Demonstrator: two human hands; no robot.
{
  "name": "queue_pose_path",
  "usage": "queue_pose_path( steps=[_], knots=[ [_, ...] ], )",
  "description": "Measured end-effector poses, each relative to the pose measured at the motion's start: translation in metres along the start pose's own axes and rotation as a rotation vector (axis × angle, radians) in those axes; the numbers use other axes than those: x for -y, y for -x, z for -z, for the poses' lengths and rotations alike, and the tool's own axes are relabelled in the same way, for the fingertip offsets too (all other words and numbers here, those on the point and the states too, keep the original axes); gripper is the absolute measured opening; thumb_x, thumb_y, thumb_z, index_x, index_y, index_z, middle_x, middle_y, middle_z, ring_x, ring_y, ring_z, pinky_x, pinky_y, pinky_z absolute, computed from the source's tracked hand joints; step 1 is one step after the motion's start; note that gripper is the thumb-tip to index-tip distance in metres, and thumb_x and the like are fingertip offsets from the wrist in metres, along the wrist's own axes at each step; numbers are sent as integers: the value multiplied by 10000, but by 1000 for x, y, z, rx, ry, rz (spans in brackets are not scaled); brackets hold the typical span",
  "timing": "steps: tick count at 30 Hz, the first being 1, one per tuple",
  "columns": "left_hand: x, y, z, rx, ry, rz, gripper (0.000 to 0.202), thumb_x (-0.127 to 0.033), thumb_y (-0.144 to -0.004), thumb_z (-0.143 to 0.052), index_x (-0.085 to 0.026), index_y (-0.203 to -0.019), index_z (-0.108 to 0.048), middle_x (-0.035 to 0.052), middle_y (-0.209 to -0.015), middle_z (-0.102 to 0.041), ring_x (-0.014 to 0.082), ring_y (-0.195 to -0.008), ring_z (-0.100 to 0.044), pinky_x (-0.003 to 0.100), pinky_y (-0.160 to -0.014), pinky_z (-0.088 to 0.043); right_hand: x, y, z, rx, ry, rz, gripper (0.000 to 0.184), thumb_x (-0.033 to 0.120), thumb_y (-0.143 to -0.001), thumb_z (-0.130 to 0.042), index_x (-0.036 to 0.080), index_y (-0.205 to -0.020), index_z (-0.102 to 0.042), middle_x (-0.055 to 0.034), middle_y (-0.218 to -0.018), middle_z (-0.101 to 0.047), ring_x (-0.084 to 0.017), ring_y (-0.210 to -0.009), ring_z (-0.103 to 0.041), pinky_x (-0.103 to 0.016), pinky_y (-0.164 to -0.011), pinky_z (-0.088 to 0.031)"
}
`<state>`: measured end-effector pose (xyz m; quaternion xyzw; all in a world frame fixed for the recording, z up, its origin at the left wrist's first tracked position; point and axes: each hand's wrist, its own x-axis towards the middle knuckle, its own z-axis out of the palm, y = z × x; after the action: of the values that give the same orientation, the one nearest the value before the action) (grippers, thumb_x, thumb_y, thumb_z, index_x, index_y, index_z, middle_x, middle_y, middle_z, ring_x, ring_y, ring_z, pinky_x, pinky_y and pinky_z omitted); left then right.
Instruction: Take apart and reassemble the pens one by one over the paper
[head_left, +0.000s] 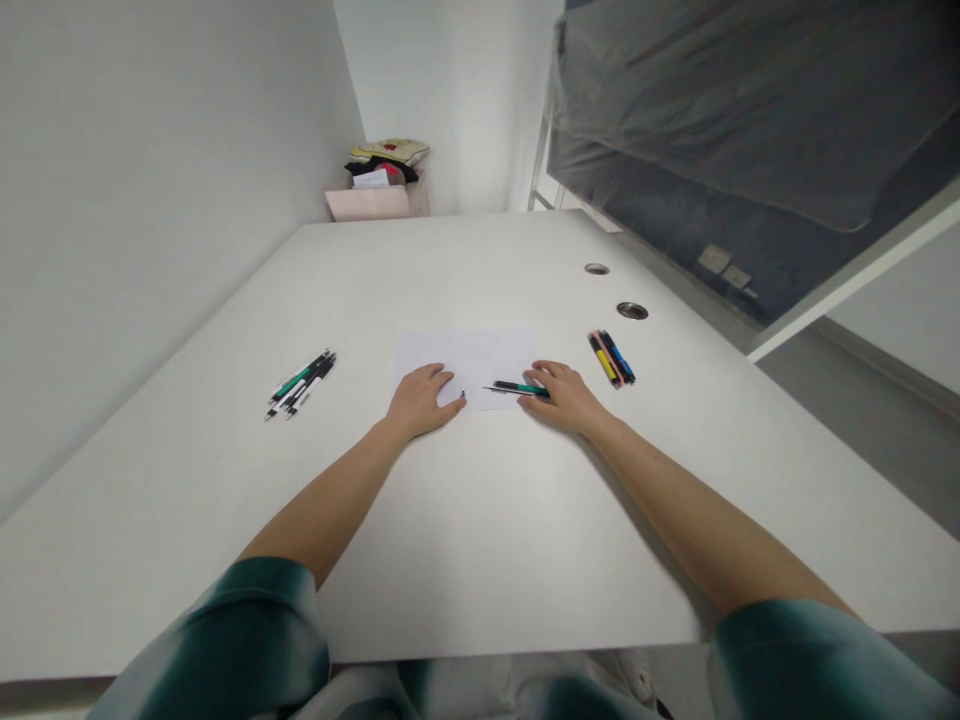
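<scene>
A sheet of white paper (480, 350) lies on the table in front of me. My left hand (420, 402) rests flat on its left side, fingers spread and holding nothing. By the left thumb tip is a small dark piece (463, 394), too small to name. My right hand (562, 397) is at the paper's right edge, with a green and black pen (514, 387) between thumb and fingers, its tip pointing left. Below the barrel runs a thin dark line that I cannot make out clearly. The pen's rear end is hidden by the hand.
Several pens (301, 384) in green, black and white lie to the left on the white table (450, 520). At the right are several markers (611, 358), yellow, pink, blue and black. Two round cable holes (632, 311) sit near the right edge. A box with cloth (367, 204) stands beyond the far edge.
</scene>
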<state>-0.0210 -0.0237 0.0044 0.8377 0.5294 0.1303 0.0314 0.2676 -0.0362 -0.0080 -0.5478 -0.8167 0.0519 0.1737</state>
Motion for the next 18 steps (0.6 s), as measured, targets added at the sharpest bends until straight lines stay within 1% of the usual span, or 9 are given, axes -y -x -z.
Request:
queue_pose_path(
  steps=[4,10,14,18],
  knots=[
    [0,0,-2,-6,-1,10,552,-538,-861,-520,-178,-1273,-598,112,-1402,-545,273,-1303,-496,420,-1126,-378,-1,1,-2,4,-7,9,500,486,-861,-547,184,-1254,-615,-177,-1382,-519,-347,-1279,-468,-513,-1050,-369],
    [1,1,-5,39,-35,33,613,-537,-879,-496,-133,-1337,-551,161,-1470,-465,308,-1367,-427,441,-1153,-329,-1,0,-3,10,3,-6,512,484,-856,-559,167,-1254,-618,-186,-1386,-517,-348,-1291,-467,-506,-1060,-370],
    [1,1,-6,39,-58,33,605,-545,-896,-465,-159,-1358,-530,140,-1490,-449,314,-1381,-409,461,-1150,-329,1,0,-2,12,13,-7,522,487,-859,-552,166,-1267,-608,-181,-1398,-515,-348,-1306,-455,-508,-1064,-371],
    [0,1,-6,36,-66,51,601,-526,-899,-466,-149,-1364,-525,147,-1497,-436,317,-1386,-402,457,-1150,-331,3,0,-1,20,17,-9,527,494,-858,-552,174,-1273,-603,-172,-1416,-505,-351,-1317,-441,-510,-1068,-367]
  ],
)
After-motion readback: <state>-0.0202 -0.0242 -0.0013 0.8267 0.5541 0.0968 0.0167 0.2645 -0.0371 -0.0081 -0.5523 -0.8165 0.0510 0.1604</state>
